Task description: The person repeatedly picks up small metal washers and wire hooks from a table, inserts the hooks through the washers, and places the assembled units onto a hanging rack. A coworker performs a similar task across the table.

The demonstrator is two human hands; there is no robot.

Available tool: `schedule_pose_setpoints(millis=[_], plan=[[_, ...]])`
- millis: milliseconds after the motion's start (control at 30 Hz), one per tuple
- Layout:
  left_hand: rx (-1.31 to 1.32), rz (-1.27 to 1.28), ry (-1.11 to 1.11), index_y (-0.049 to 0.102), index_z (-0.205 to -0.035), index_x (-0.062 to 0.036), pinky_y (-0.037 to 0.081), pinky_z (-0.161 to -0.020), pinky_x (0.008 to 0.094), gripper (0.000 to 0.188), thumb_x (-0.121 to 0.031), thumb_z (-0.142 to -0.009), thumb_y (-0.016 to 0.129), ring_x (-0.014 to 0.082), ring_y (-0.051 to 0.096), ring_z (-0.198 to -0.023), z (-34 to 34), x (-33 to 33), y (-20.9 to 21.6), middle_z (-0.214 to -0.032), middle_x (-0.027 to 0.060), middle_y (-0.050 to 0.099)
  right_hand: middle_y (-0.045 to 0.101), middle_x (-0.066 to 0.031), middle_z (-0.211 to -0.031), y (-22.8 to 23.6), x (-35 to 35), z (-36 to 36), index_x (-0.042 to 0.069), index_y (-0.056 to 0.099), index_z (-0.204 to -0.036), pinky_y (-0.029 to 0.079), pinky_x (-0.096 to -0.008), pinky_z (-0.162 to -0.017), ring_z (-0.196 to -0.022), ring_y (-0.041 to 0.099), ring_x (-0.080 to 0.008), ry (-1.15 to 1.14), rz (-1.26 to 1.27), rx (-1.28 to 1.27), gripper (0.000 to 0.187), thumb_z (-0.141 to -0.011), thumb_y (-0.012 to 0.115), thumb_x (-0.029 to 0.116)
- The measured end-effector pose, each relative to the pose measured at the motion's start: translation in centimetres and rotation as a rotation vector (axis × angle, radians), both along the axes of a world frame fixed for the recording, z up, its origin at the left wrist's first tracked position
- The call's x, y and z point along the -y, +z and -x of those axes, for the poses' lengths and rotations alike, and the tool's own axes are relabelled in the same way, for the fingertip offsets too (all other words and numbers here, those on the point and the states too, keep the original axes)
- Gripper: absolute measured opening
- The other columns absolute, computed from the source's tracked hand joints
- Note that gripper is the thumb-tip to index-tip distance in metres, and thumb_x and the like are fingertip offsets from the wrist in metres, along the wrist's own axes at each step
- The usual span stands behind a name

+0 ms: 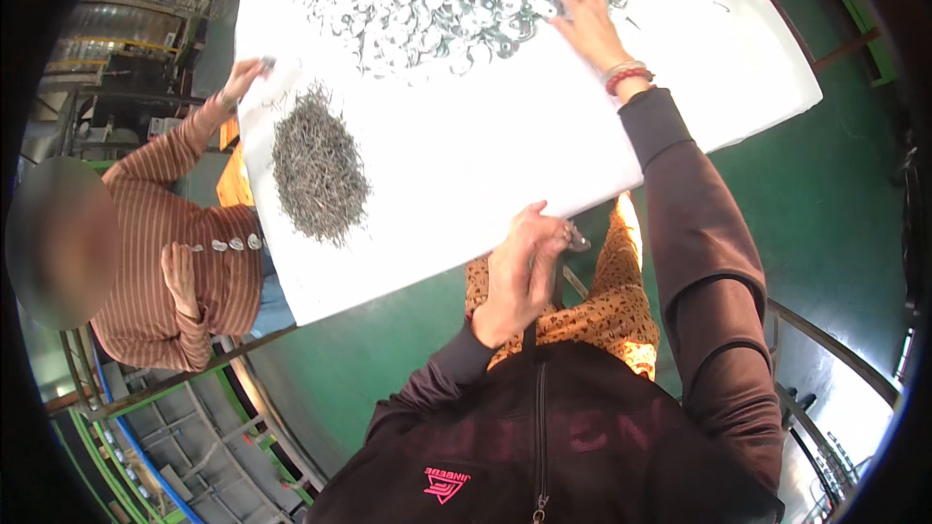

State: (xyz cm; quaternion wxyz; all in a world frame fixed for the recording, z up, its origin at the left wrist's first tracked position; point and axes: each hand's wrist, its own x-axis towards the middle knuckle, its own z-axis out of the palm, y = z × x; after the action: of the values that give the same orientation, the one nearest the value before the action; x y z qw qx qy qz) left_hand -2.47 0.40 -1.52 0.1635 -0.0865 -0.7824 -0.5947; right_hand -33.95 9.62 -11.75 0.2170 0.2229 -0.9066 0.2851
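Note:
A broad heap of shiny metal washers (427, 0) covers the far part of the white table (466, 136). My right hand (594, 34) reaches to the heap's right edge, fingers apart and fingertips touching the washers. At the near table edge, my left hand (524, 277) is closed, and a small grey metal washer (580, 240) sticks out by its fingertips. Anything deeper in that hand is hidden. A dark pile of thin nails (318, 170) lies on the table's left side.
Across the left edge sits a co-worker in a striped brown top (184, 223), one hand (245, 78) at the table with a small metal piece. Several washers hang in a row near their other hand (180, 277). Metal frames (214, 427) stand on the green floor (369, 378).

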Motion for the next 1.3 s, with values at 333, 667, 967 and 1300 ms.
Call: schedule_pose_setpoints(millis=[333, 667, 967, 1300], plan=[[-0.009, -0.079, -0.054, 0.052, -0.096, -0.0024, 0.036, -0.098, 0.047, 0.007, 0.0, -0.09, 0.05, 0.02, 0.06, -0.079, -1.0, -0.5, 1.0, -0.086, 0.0086, 0.061, 0.065, -0.0164, -0.084, 1.4, -2.1, -5.5, -0.003, 0.064, -0.092, 0.049, -0.0377, -0.071, -0.076, 0.062, -0.0322, 0.128, -0.031, 0.067, 0.022, -0.074, 0.053, -0.002], [0.157, -0.2, 0.073, 0.05, -0.097, -0.0004, 0.048, -0.063, 0.0279, 0.006, -0.001, -0.091, 0.049, 0.0191, 0.062, -0.068, -0.5, -0.7, -0.2, -0.077, 0.011, 0.06, 0.066, -0.0087, -0.089, 10.6, -5.2, -22.1, -0.001, 0.059, -0.11, 0.046, -0.0209, -0.071, -0.074, 0.059, -0.0103, 0.447, 0.918, 1.087, 0.025, -0.085, 0.059, 0.003], [0.021, -0.045, 0.151, 0.051, -0.101, -0.0031, 0.048, -0.071, 0.0336, 0.013, -0.009, -0.09, 0.053, 0.0257, 0.062, -0.084, -1.0, 0.0, -0.8, -0.089, 0.013, 0.059, 0.066, -0.0108, -0.092, 13.5, -4.0, -26.9, -0.006, 0.06, -0.102, 0.048, -0.0207, -0.063, -0.078, 0.06, -0.0111, 0.257, 0.791, 0.736, 0.021, -0.082, 0.063, -0.002], [0.033, 0.058, 0.261, 0.051, -0.1, -0.0039, 0.046, -0.075, 0.0379, 0.021, -0.011, -0.083, 0.062, 0.0284, 0.06, -0.088, -2.5, 1.6, -2.3, -0.093, 0.0123, 0.058, 0.065, -0.0091, -0.084, 12.5, -2.4, -27.8, -0.004, 0.065, -0.099, 0.052, -0.0257, -0.065, -0.068, 0.064, -0.0161, 0.275, 0.969, 0.817, 0.019, -0.079, 0.065, -0.004]])
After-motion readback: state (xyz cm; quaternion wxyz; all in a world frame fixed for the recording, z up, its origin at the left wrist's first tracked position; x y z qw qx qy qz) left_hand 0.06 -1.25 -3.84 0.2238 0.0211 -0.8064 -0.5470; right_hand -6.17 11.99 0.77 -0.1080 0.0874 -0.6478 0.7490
